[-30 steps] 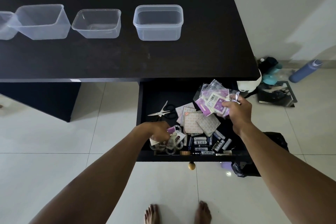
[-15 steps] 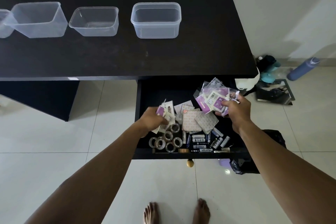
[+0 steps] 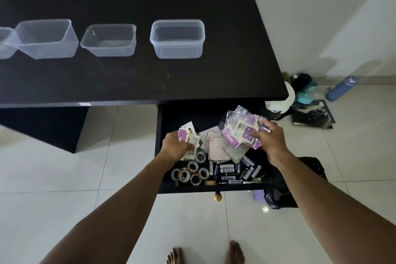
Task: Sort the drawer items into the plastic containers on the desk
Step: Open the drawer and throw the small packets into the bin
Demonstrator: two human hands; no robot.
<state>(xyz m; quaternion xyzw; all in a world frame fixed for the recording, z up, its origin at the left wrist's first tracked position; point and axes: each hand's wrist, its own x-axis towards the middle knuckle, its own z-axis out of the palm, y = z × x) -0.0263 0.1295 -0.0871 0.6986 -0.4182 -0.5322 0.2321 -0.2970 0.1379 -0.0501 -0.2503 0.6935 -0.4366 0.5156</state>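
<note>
Gripping a small stack of purple-and-white packets in the left hand, fingers curled tight around it, over the open drawer. Clutching a larger bundle of packets in the right hand at 3 o'clock, fingers pinching it. Lying below in the drawer: tape rolls and batteries. Standing empty at 12 o'clock on the table: four clear containers.
</note>
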